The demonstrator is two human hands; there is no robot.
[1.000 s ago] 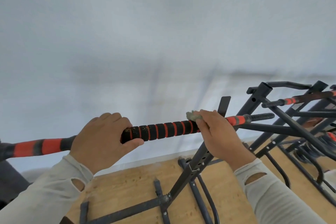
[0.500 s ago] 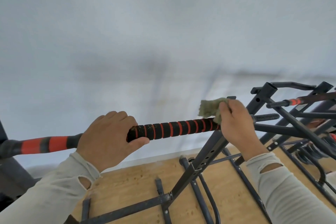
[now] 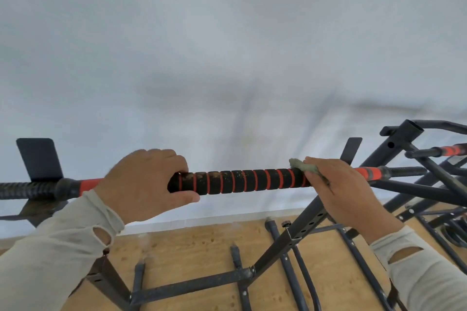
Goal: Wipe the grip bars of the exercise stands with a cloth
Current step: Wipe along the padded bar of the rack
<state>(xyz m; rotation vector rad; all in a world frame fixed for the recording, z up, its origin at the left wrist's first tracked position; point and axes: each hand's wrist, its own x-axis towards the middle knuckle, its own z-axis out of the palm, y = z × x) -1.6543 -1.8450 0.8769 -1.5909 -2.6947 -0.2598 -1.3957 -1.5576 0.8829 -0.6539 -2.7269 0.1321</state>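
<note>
A pale wall (image 3: 227,45) rises behind a wooden floor (image 3: 197,255).

Soft daylight, perhaps slight blur

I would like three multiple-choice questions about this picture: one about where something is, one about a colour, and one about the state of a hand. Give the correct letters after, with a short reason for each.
1. Where is the cloth?
A. on the wooden floor
B. at the right end of the foam grip, under the right hand
C. hanging from the left bracket

2. What colour are the thin rings on the black foam grip?
A. red-orange
B. blue
C. white

3. What is the left hand doing?
A. hanging free below the bar
B. lying flat on the floor
C. holding the bar with curled fingers

Answers:
1 B: the cloth shows between the right hand and the foam grip.
2 A: red-orange rings cross the black foam.
3 C: the left hand wraps the bar, thumb underneath.
</note>
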